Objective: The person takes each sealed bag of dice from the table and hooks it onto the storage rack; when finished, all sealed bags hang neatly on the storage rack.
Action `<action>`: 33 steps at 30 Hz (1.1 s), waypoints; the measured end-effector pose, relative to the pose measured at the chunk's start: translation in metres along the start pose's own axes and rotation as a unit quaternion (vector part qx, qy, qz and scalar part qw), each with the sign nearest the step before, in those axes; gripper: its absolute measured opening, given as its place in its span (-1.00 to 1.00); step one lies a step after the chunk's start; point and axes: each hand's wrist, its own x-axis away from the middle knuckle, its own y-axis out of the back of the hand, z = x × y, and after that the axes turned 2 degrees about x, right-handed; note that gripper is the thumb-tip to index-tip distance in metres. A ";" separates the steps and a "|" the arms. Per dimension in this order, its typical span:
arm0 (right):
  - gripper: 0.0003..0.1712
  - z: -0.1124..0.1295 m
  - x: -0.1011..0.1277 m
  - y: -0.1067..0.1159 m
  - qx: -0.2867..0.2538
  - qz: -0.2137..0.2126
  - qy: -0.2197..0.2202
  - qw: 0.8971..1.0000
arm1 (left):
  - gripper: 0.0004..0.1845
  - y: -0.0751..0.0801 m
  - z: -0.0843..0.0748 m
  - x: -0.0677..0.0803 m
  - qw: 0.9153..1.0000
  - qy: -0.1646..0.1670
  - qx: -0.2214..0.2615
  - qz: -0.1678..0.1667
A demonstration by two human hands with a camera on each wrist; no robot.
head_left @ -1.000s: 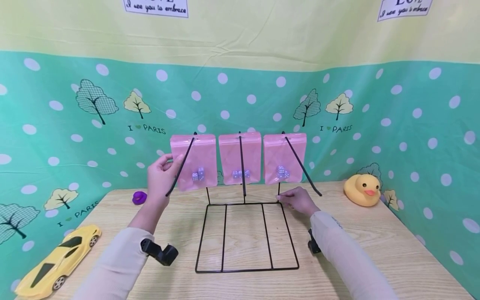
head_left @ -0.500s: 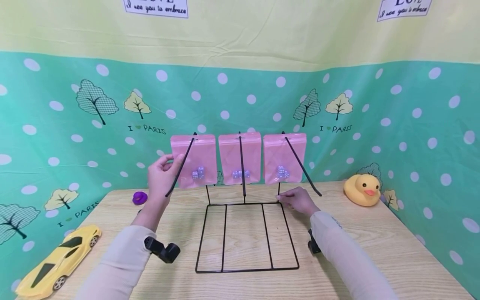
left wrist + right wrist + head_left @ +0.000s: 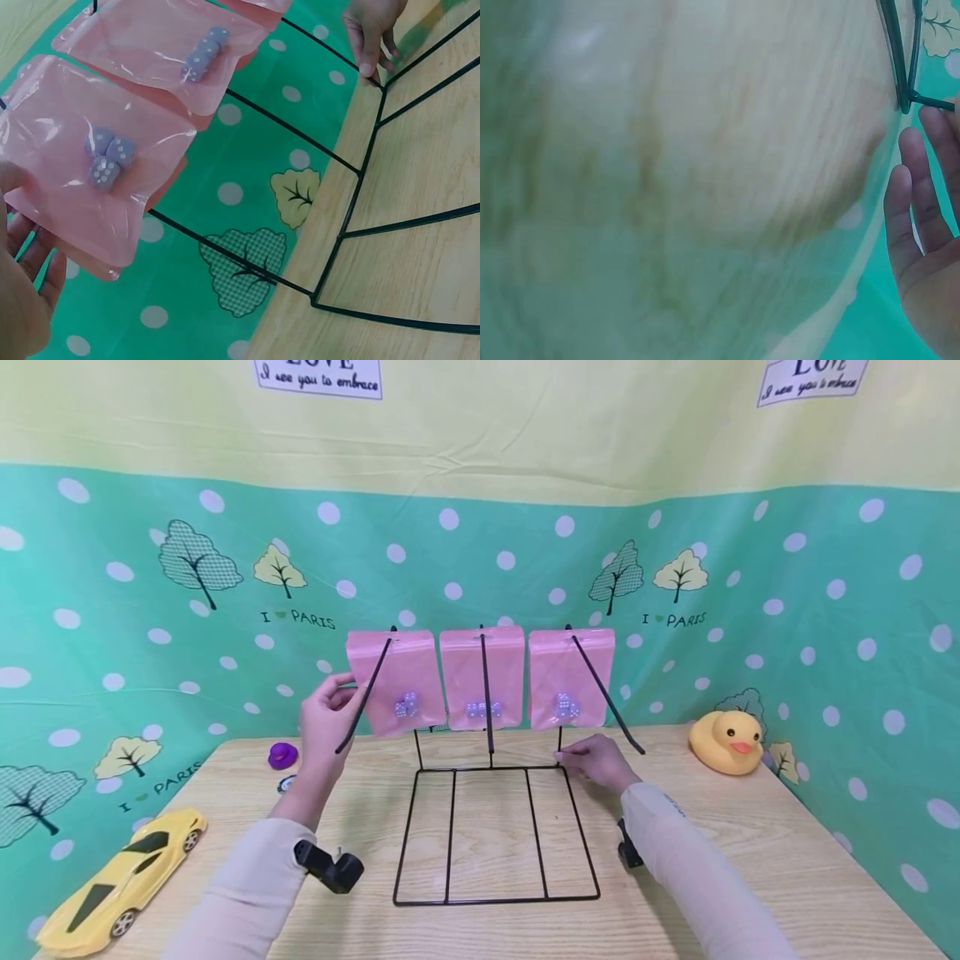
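- On the wooden table (image 3: 750,827), seen from the head, a black wire rack (image 3: 495,835) stands with three pink bags (image 3: 482,677) hanging in a row from its three prongs, each with small dice inside; how many dice is too small to count here.
- The left hand (image 3: 324,720) is up at the left bag (image 3: 396,681), thumb and fingers pinching its outer edge.
- The right hand (image 3: 597,762) rests with fingertips on the rack's back right corner, fingers fairly straight.
- One yellow toy car (image 3: 120,881), one rubber duck (image 3: 726,741), and one purple thing (image 3: 282,755), too small to identify.
- Over to the left wrist: the left bag (image 3: 82,172) fills the near corner, three dice (image 3: 107,156) clear inside it; the left hand's fingers (image 3: 34,259) sit behind it, largely hidden and cut off by the edge.
- A second bag (image 3: 169,56) shows three dice; the third is cropped.
- Right wrist now: mostly blur; the right hand's fingers (image 3: 919,187) lie loosely extended beside a rack corner (image 3: 904,82).
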 end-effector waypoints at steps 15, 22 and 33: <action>-0.73 0.007 0.007 0.004 0.064 0.011 0.041 0.997 | -0.65 -0.009 -0.001 -0.002 0.998 0.002 -0.009 -0.061; -0.67 0.011 0.011 0.008 0.089 0.030 0.075 0.993 | -0.63 -0.005 -0.001 -0.001 0.998 -0.005 -0.027 -0.061; -0.72 0.019 0.020 0.025 0.177 0.038 0.110 0.977 | -0.60 0.004 -0.001 -0.001 0.999 -0.021 -0.028 -0.022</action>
